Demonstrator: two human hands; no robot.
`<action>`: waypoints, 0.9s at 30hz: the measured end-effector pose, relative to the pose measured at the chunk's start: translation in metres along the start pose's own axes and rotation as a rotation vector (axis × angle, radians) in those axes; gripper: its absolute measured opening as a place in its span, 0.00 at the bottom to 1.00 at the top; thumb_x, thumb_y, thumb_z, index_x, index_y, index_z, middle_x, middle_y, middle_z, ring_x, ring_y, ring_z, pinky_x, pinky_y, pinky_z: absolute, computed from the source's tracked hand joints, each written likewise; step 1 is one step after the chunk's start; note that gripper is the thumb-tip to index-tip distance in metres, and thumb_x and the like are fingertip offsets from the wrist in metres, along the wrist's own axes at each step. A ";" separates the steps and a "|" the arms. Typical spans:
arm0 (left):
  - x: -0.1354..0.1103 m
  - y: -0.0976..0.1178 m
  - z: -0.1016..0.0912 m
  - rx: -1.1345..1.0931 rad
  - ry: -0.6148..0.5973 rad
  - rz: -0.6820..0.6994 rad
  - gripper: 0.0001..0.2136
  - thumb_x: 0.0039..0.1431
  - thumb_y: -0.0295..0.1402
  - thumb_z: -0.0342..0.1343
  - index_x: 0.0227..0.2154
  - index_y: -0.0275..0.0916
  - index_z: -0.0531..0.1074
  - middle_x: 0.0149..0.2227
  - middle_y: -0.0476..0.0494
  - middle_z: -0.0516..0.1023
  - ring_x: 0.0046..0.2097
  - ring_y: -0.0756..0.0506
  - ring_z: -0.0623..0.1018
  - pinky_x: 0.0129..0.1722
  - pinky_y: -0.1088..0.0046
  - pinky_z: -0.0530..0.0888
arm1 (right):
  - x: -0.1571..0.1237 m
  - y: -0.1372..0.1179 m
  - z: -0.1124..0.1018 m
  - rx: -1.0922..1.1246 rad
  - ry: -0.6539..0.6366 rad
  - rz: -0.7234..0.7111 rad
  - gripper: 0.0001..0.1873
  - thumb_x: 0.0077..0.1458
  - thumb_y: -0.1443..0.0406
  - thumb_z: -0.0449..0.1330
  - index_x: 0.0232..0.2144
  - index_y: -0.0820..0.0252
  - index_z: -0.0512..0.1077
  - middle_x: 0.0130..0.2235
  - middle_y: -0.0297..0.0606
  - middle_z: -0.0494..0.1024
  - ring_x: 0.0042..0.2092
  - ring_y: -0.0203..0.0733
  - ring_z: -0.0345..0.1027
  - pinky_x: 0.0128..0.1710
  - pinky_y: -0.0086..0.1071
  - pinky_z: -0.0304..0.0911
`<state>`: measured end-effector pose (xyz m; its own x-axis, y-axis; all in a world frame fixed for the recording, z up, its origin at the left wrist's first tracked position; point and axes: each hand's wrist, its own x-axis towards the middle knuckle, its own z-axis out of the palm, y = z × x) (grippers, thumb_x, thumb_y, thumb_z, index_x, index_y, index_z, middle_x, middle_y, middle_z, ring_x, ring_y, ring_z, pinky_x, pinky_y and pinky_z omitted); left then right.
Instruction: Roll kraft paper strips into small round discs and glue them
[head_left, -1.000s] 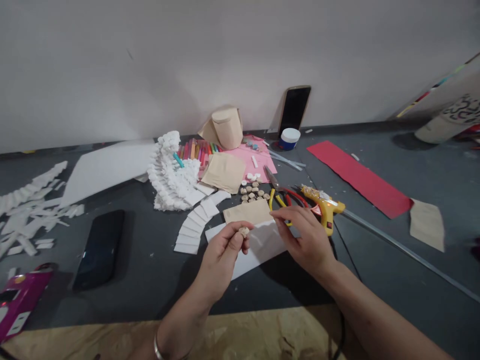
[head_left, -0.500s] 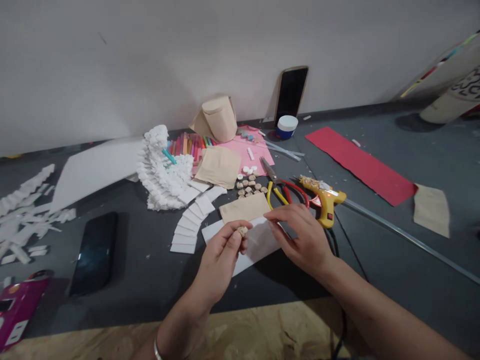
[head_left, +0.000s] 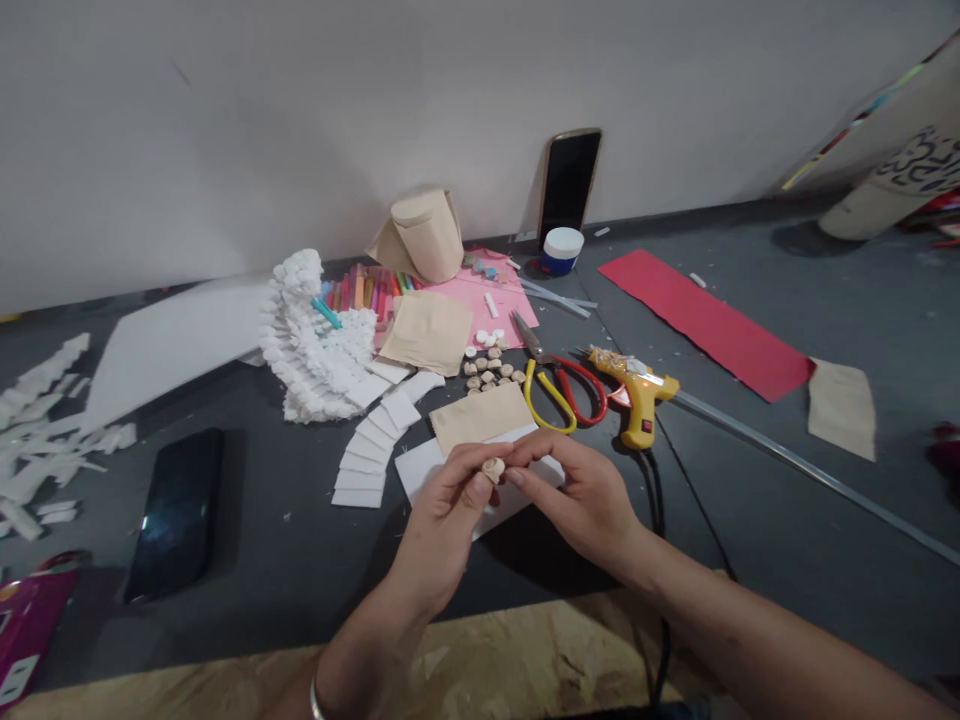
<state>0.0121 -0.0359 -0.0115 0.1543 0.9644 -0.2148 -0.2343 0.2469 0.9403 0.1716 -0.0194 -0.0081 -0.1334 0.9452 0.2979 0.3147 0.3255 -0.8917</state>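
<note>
Between the fingertips of my left hand is a small rolled beige paper rosette, its spiral side facing up. My right hand meets it from the right, thumb and forefinger closed at the rosette's edge. Both hands hover over a white sheet and a beige paper strip. Just beyond lie several similar beige rolls and a few white rolls. Scissors with red and yellow handles and a yellow hot glue gun rest close to my right hand.
White folded pieces fan out left of my hands, near a ruffled white craft piece. A black phone lies at left. Behind are a beige paper roll, a blue-and-white jar and an upright phone. Red paper lies right.
My right hand has moved left and down to the rosette, its fingers now touching it beside my left hand. The view has shifted slightly to the right.
</note>
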 end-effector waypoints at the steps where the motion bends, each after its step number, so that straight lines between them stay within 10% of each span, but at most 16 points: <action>1: 0.000 0.000 0.001 -0.050 -0.011 -0.014 0.14 0.56 0.45 0.61 0.42 0.44 0.79 0.43 0.43 0.75 0.38 0.49 0.70 0.39 0.73 0.68 | 0.000 0.000 0.000 0.014 0.004 0.012 0.02 0.56 0.67 0.60 0.30 0.56 0.71 0.30 0.33 0.79 0.32 0.38 0.73 0.34 0.30 0.68; 27: 0.006 0.007 -0.004 -0.443 -0.040 -0.165 0.13 0.53 0.37 0.65 0.40 0.35 0.79 0.31 0.45 0.72 0.34 0.51 0.70 0.34 0.76 0.67 | 0.006 0.013 -0.009 0.366 0.014 0.190 0.18 0.58 0.56 0.58 0.20 0.58 0.65 0.21 0.30 0.67 0.26 0.35 0.61 0.28 0.29 0.59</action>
<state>0.0080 -0.0280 -0.0075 0.2585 0.9068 -0.3330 -0.5891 0.4212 0.6896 0.1836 -0.0095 -0.0144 -0.0916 0.9887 0.1188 -0.0230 0.1172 -0.9928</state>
